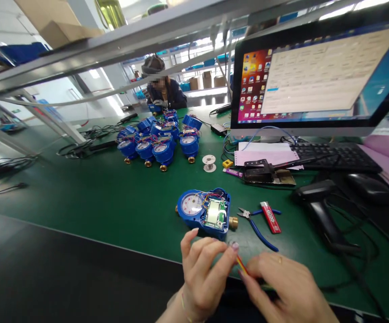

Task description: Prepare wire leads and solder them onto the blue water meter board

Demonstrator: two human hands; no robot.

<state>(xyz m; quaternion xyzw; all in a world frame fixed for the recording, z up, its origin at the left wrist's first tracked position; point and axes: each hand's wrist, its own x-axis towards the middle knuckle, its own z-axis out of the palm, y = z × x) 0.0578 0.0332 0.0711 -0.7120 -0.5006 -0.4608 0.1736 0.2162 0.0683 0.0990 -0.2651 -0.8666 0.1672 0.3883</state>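
Note:
Between my two hands runs a short cable of red and yellow wires (242,265), held over the table's front edge. My left hand (206,264) pinches its upper end between thumb and forefinger, the other fingers loosely curled. Lower down, my right hand (278,278) closes thumb and fingers on the same cable. Just beyond my left hand lies an opened blue water meter (203,211), its round dial, circuit board and thin wires showing, with brass fittings at both ends. Right of it rest blue-handled cutting pliers (258,229) and a red lighter (270,218).
Several blue meters (162,152) stand grouped further back, near a solder spool (209,163). A barcode scanner (324,220), keyboard (335,157) and monitor (315,76) occupy the right. Black cables (80,148) lie at left. A co-worker (165,89) sits across the table.

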